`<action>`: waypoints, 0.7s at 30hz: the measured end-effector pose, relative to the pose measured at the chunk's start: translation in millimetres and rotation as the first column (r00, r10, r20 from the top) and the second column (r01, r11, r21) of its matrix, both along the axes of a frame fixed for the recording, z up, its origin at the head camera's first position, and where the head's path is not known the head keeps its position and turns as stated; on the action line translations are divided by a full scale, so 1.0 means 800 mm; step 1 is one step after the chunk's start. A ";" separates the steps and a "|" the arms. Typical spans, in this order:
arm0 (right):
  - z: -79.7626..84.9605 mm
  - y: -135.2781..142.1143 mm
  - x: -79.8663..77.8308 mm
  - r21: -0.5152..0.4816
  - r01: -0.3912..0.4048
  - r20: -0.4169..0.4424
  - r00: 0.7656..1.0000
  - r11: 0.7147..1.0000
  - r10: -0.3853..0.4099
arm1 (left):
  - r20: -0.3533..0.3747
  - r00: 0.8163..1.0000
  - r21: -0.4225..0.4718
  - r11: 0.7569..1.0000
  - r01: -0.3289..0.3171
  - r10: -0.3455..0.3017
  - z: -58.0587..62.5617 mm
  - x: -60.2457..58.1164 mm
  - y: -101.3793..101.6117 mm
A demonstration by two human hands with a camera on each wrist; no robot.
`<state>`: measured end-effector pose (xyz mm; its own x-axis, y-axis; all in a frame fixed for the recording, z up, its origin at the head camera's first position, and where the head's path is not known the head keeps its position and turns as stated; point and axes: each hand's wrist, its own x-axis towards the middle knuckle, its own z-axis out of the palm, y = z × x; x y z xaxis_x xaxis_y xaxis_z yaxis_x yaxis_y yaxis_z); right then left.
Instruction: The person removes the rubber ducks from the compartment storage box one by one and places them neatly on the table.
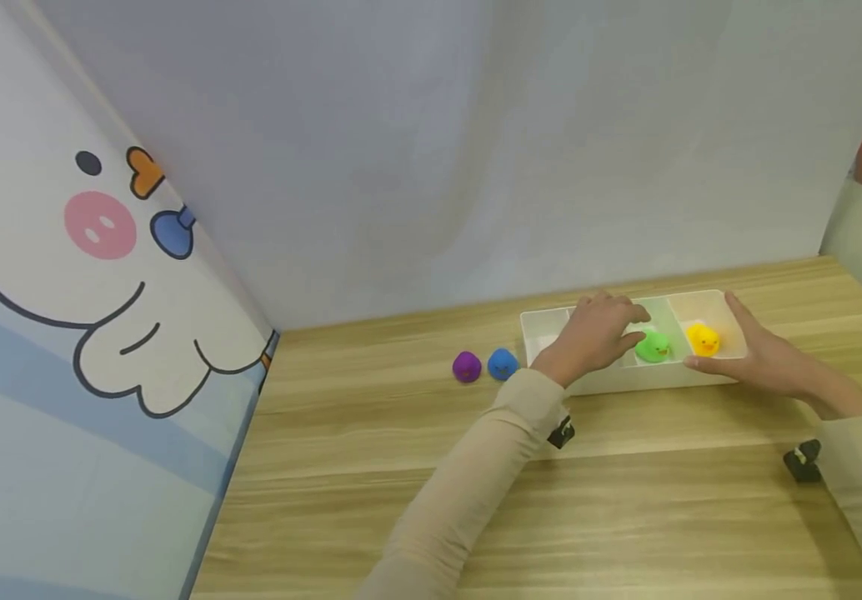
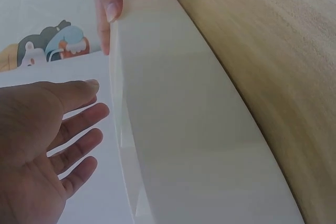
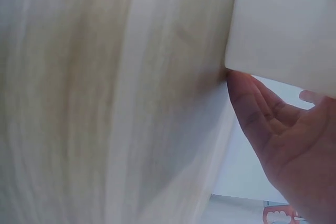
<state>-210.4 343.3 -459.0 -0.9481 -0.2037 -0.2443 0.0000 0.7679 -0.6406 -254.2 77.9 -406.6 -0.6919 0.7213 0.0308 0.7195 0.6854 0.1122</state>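
Note:
A long white tray [image 1: 626, 382] divided into compartments stands near the back of the table. My right hand [image 1: 776, 362] holds its right end, thumb over the front rim and fingers along the end wall. Over the middle of the tray hovers my left hand [image 1: 599, 333], fingers loosely spread and nothing between them in the left wrist view. Just beside its fingertips sits a green toy duck [image 1: 653, 347] in one compartment. A yellow toy duck [image 1: 704, 340] is in the rightmost compartment. My left hand partly hides the compartments on the left.
On the wooden table [image 1: 371, 450], a blue toy duck [image 1: 502, 364] and a purple one [image 1: 466, 367] lie left of the tray. A grey-white wall [image 1: 371, 167] rises behind; a panel with a cartoon [image 1: 101, 225] borders the left.

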 end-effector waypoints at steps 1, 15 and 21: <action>0.001 -0.001 0.000 -0.004 0.000 0.002 1.000 1.000 0.000 | 0.001 1.000 -0.001 1.000 -0.002 0.002 -0.001 0.000 0.002; -0.006 0.002 -0.002 -0.055 0.012 -0.001 1.000 0.998 -0.012 | -0.003 1.000 -0.017 0.999 -0.029 0.029 -0.014 -0.008 0.026; -0.004 0.002 -0.002 -0.056 0.018 -0.006 1.000 0.998 -0.018 | -0.003 0.999 -0.018 0.999 -0.042 0.042 -0.024 -0.014 0.036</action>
<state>-212.1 345.2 -462.6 -0.9533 -0.2000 -0.2265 0.0087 0.7310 -0.6823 -265.6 107.0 -426.0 -0.7215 0.6922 0.0203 0.6904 0.7168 0.0974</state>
